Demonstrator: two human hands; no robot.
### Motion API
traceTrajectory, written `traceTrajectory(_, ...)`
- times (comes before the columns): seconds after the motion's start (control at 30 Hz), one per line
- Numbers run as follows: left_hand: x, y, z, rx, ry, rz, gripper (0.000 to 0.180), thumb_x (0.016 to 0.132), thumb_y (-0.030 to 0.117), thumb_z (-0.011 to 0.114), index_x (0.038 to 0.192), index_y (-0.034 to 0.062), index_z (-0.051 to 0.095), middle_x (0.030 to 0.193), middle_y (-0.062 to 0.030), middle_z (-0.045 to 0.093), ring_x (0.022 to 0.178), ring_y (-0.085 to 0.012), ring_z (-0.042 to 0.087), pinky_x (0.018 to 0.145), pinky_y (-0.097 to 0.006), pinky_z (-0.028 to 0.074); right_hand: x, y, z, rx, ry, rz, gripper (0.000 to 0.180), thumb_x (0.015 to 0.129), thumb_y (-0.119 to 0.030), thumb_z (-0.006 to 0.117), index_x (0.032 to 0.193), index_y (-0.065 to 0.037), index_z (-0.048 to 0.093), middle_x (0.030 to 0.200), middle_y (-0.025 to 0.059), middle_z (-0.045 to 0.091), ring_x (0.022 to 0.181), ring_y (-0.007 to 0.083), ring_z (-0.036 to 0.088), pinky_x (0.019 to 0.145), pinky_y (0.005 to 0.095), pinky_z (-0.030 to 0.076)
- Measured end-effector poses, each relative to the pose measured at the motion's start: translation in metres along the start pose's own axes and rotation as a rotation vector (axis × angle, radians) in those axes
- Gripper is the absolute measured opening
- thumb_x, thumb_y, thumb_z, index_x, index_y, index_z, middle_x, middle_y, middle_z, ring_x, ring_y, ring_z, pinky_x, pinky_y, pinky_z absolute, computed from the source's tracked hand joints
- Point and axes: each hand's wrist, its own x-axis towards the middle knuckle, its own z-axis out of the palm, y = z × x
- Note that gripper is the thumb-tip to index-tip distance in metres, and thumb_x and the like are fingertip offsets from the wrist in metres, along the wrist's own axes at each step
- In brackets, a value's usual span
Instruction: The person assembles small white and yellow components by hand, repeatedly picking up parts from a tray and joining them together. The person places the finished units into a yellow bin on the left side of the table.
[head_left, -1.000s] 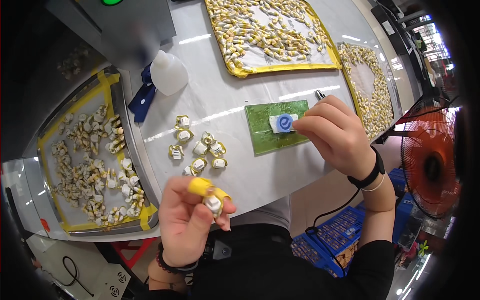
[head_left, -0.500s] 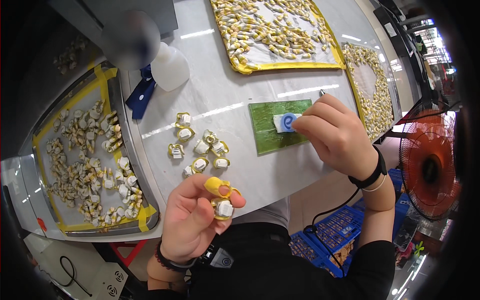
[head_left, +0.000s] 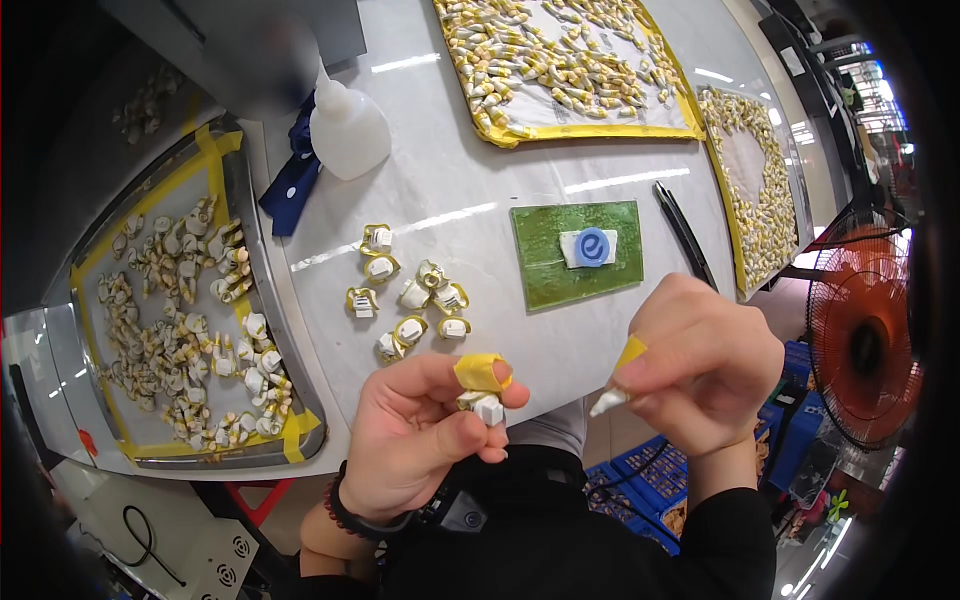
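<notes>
My left hand point(head_left: 415, 435) is closed in a pinch on a small white blocky piece point(head_left: 487, 408). A yellow band point(head_left: 482, 372) wraps its index finger. My right hand point(head_left: 705, 365) pinches a small white pointed piece point(head_left: 609, 402); something yellow point(head_left: 630, 352) shows by its fingertips, and I cannot tell whether it belongs to the piece or wraps a finger. Beyond the hands lies a green plate point(head_left: 545, 285) bearing a white pad point(head_left: 570, 247) with a round blue disc point(head_left: 594, 248). Several white pieces with yellow rims point(head_left: 381, 268) sit loose left of the plate.
Yellow-edged trays of small white-and-yellow pieces stand at the far side point(head_left: 590, 132), far right point(head_left: 738, 255) and left point(head_left: 222, 160). A slim black pen-like tool point(head_left: 685, 235) lies beside the plate. A white squeeze bottle point(head_left: 350, 130) stands back left; an orange fan point(head_left: 865, 345) is at right.
My right hand has come back from the blue disc toward my left hand, with a white pointed piece showing in its fingers. The disc and the black tool are now uncovered.
</notes>
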Motion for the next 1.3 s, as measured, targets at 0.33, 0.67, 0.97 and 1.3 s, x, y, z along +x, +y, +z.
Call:
traceTrajectory(0.33, 0.003, -0.015, 0.011, 0.589, 0.007, 0.422, 0.039, 0.079, -0.004, 0.066, 0.117, -0.0067, 0.054, 0.127, -0.0203, 0.047, 0.102, -0.0226, 0.057, 0.083, -0.029, 0.051, -0.019, 0.002, 0.031, 0.634, 0.064, 0.229, 0.017, 0.078, 0.007, 0.063, 0.094, 0.004, 0.061, 0.089, 0.014, 0.065, 0.079, 0.0198, 0.063, 0.072, 0.0282, 0.049)
traceTrajectory(0.67, 0.004, -0.016, 0.014, 0.933, 0.037, 0.482, 0.027, 0.077, 0.0, 0.068, 0.103, -0.0079, 0.062, 0.093, -0.0164, 0.066, 0.075, -0.0226, 0.065, 0.068, -0.027, 0.051, -0.027, 0.012, 0.033, 0.839, 0.145, 0.217, 0.015, 0.086, 0.003, 0.054, 0.101, 0.004, 0.051, 0.095, 0.0148, 0.06, 0.087, 0.0171, 0.059, 0.077, 0.0282, 0.048)
traceTrajectory(0.97, 0.006, -0.018, 0.011, 0.796, -0.021, 0.463, 0.037, 0.078, 0.011, 0.072, 0.107, -0.0077, 0.06, 0.094, -0.016, 0.065, 0.076, -0.0167, 0.062, 0.067, -0.026, 0.051, -0.03, 0.007, 0.032, 0.687, 0.142, 0.18, 0.019, 0.081, 0.006, 0.06, 0.1, 0.004, 0.056, 0.093, 0.0158, 0.063, 0.084, 0.02, 0.062, 0.074, 0.0282, 0.049)
traceTrajectory(1.3, 0.011, -0.004, 0.003, -0.055, -0.229, -0.275, 0.039, 0.09, 0.027, 0.058, 0.111, -0.005, 0.054, 0.09, -0.013, 0.064, 0.072, -0.0121, 0.061, 0.064, -0.023, 0.052, 0.005, 0.005, 0.012, -0.265, 0.1, -0.334, 0.006, 0.069, -0.002, 0.066, 0.074, -0.006, 0.067, 0.073, 0.0069, 0.065, 0.061, 0.0188, 0.062, 0.053, 0.0247, 0.049)
